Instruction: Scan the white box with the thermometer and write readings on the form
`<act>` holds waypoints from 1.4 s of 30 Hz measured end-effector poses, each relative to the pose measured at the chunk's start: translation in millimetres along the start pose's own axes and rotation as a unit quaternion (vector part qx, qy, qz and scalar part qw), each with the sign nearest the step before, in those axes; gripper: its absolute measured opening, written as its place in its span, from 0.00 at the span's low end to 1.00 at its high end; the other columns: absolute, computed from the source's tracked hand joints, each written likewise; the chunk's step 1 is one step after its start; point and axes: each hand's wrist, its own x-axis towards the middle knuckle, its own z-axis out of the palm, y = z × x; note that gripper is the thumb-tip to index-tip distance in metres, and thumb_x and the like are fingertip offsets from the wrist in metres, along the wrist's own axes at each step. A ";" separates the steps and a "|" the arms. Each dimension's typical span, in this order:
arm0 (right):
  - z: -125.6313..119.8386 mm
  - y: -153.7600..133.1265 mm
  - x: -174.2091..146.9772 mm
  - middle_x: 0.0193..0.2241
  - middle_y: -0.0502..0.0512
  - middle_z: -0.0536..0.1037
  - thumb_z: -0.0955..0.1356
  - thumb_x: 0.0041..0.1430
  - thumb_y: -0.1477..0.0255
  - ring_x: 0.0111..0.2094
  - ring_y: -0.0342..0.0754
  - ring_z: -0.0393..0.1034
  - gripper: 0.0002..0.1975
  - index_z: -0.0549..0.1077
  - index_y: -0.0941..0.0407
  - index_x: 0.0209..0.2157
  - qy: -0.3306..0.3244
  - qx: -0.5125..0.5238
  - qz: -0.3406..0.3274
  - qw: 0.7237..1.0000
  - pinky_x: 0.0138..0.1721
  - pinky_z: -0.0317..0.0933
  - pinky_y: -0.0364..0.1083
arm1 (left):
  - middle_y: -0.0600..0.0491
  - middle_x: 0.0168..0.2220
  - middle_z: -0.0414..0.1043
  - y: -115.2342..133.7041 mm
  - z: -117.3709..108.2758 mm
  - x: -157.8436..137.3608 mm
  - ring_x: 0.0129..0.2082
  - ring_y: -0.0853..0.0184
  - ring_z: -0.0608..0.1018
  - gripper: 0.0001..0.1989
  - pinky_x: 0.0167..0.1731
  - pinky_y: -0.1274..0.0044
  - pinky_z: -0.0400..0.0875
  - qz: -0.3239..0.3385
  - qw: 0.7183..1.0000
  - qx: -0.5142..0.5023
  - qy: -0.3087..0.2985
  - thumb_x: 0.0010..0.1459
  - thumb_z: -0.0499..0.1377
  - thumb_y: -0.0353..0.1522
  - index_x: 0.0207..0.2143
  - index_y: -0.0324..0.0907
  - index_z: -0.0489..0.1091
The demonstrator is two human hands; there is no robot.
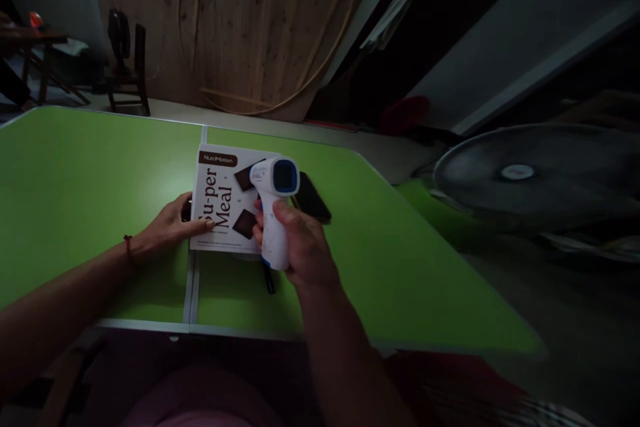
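Observation:
My right hand (307, 243) is wrapped round the handle of a white and blue infrared thermometer (275, 230). Its dark screen faces me, and its head is over the right part of a white "Su-per Meal" box (213, 177). At the left edge of that box, my left hand (175, 221) is closed, thumb on the printed face and the other fingers mostly hidden behind. A dark phone (313, 197) lies just right of the thermometer. Below the box, a thin black pen-like object (269, 278) partly shows.
The green folding table (120, 160) has a metal seam running between its halves. To the right is a large round grey lid-like object (480, 163). A small chair (140, 77) and a wooden board (270, 27) stand beyond the far edge.

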 end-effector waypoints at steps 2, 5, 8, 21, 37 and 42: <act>-0.7 -0.2 0.3 0.20 0.49 0.73 0.73 0.48 0.52 0.20 0.42 0.65 0.22 0.75 0.57 0.31 -0.004 0.000 0.000 1.000 0.20 0.60 0.44 | 0.38 0.53 0.73 -0.2 -0.3 0.2 0.48 0.51 0.80 0.31 0.45 0.56 0.80 -0.003 1.000 0.000 -0.002 0.54 0.68 0.45 0.53 0.38 0.64; -3.5 0.6 2.0 0.20 0.49 0.73 0.73 0.47 0.51 0.20 0.42 0.65 0.22 0.74 0.57 0.29 -0.016 -0.005 0.002 1.000 0.21 0.60 0.44 | 0.39 0.53 0.73 -0.8 -0.7 0.0 0.47 0.52 0.80 0.30 0.45 0.56 0.80 -0.002 1.000 -0.006 -0.007 0.54 0.68 0.44 0.53 0.38 0.64; -6.4 1.6 4.1 0.21 0.50 0.74 0.73 0.48 0.51 0.20 0.43 0.66 0.22 0.75 0.57 0.30 -0.021 -0.025 0.001 0.999 0.21 0.61 0.44 | 0.39 0.52 0.74 -1.3 -0.8 -0.3 0.48 0.52 0.80 0.29 0.45 0.55 0.80 0.005 1.000 -0.007 -0.002 0.55 0.68 0.44 0.52 0.38 0.65; -9.3 7.2 -4.9 0.24 0.48 0.71 0.72 0.47 0.51 0.21 0.41 0.64 0.23 0.76 0.56 0.36 0.000 0.072 -0.028 0.997 0.19 0.59 0.42 | 0.38 0.54 0.72 -3.9 -3.4 0.6 0.47 0.51 0.80 0.33 0.44 0.56 0.81 -0.027 1.000 0.002 0.012 0.52 0.69 0.44 0.53 0.38 0.62; -63.1 16.3 -35.9 0.45 0.61 0.81 0.69 0.58 0.51 0.46 0.57 0.77 0.21 0.78 0.53 0.44 -0.041 -0.037 -0.066 0.996 0.43 0.74 0.55 | 0.39 0.53 0.72 -3.1 -5.3 1.7 0.50 0.49 0.78 0.34 0.48 0.55 0.77 -0.017 0.992 0.005 0.125 0.49 0.71 0.46 0.51 0.38 0.63; -59.8 18.8 -30.2 0.48 0.62 0.81 0.69 0.56 0.49 0.50 0.60 0.75 0.26 0.78 0.54 0.46 -0.088 -0.120 0.053 0.987 0.53 0.68 0.59 | 0.39 0.53 0.72 -3.4 -9.4 3.7 0.51 0.49 0.78 0.35 0.50 0.55 0.77 -0.014 0.988 0.016 0.150 0.49 0.71 0.46 0.52 0.39 0.62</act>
